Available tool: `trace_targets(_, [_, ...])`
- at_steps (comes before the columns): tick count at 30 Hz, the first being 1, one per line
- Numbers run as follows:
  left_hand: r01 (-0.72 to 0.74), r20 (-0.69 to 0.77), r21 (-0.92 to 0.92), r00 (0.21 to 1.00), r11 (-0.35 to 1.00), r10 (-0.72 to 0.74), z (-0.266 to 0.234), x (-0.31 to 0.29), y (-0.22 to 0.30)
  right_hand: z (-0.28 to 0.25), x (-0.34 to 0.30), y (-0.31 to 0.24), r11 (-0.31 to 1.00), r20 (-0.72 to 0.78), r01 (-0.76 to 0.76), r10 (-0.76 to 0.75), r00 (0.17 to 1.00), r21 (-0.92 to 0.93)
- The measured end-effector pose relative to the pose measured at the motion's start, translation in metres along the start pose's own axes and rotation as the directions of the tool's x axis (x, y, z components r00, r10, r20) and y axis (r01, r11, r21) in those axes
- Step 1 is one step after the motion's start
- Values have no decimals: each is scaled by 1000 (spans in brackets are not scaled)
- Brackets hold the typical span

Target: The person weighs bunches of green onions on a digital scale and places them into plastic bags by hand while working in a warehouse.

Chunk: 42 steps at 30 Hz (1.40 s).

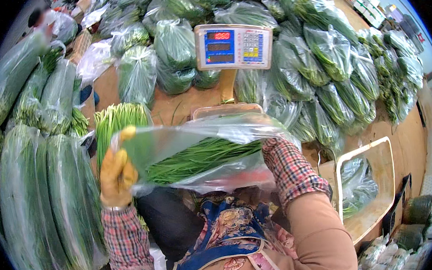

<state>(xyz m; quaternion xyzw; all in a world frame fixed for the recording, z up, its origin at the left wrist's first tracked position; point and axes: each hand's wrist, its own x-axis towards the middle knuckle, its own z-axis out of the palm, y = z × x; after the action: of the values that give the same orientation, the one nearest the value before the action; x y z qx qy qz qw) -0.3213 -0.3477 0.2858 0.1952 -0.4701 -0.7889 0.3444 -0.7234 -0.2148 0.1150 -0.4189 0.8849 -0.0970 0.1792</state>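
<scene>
My left hand [120,170], in a yellow work glove, pinches the open edge of a long clear plastic bag [216,127]. Long thin green leaves that look like chives [199,159] lie lengthwise inside it. My right forearm, in a checked sleeve [294,166], reaches to the bag's other end; plastic and greens hide the hand and its fingers there. Just beyond the bag stands a scale with a lit display [233,46] on a post. Beside my left hand, pale-stemmed loose greens [120,122] stand in a bundle.
Bagged greens [175,43] are heaped across the far side, with more long bags [24,186] stacked at my left. At right sits a pale-rimmed plastic crate [389,189] with a bag inside. Wrapped white packs [383,265] lie at lower right. Another person [42,22] is at far left.
</scene>
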Motion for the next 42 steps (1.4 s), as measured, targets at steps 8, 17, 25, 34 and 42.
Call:
trace_targets(8, [-65,54,120,997,991,59,35,148,38,24,28,37,980,209,193,-180,961,-41])
trace_targets(17, [28,154,372,984,928,-92,30,200,34,-11,-49,0,999,137,-42,38,990,28])
trace_targets(25, [23,43,422,998,906,-45,22,213,-1,36,-71,66,997,-113,-30,22,993,-75])
trace_targets(34, [-191,58,441,981,877,185,-81,113,54,-78,-113,-26,978,260,206,-210,943,43])
trace_targets(42, [175,-595,374,799,911,91,-226,-32,1,-79,-164,-83,536,124,159,-453,883,829])
